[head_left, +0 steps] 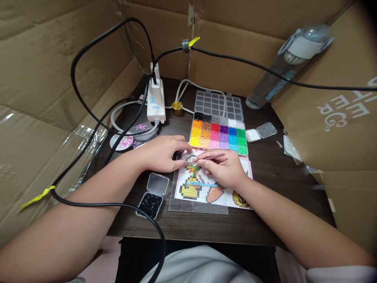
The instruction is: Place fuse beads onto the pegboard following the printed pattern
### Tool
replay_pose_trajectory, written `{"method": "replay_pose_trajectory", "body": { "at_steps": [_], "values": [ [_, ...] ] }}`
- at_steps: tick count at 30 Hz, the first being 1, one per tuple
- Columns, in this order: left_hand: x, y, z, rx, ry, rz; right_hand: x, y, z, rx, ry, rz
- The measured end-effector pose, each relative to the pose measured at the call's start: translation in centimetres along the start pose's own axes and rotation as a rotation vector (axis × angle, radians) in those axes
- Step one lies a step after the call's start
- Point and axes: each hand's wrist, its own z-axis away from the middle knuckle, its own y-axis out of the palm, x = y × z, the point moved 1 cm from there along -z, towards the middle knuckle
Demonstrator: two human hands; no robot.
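My right hand [225, 167] holds a pair of pink metallic tweezers [216, 156], their tips pointing left over a pixel-pattern sheet [212, 175]. A clear pegboard [198, 207] lies with the sheet, its edge showing below. Yellow and black beads form a figure [190, 188] at the left of the board. Next to the tweezer tips is my left hand [165, 153], thumb and forefinger apart at the board's upper left; its other fingers are partly hidden. Whether a bead sits in the tips is too small to tell.
Behind the board stands an open bead box [219, 135] with many colours. Black beads fill a small case [149, 205]; white ones fill another [253, 135]. A power strip [156, 104], black cable [108, 204], gold cup [177, 108] and bottle [279, 74] are around, within cardboard walls.
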Motion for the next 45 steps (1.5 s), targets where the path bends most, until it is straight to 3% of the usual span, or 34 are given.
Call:
{"method": "replay_pose_trajectory", "body": {
  "at_steps": [9,13,17,20,25,45],
  "values": [
    [0.2,0.0,0.0,0.009,-0.003,0.008,0.2,-0.8,0.0,-0.082,0.024,-0.069],
    [0.3,0.0,0.0,0.015,0.0,0.005,-0.1,-2.7,-0.4,-0.213,-0.066,-0.158],
    [0.3,-0.1,-0.1,0.006,0.001,-0.004,-0.2,-5.1,-0.4,-0.311,-0.063,-0.213],
    [0.2,-0.3,-0.2,0.017,-0.015,-0.012,-0.2,-5.9,0.0,-0.249,-0.048,-0.162],
    [0.1,-0.3,-0.2,0.026,-0.033,-0.003,-0.3,-4.8,0.4,-0.116,-0.035,0.021],
    [0.2,-0.2,-0.2,0.029,-0.034,0.002,-1.3,-4.0,-0.2,-0.139,0.001,0.006]
  ]
}}
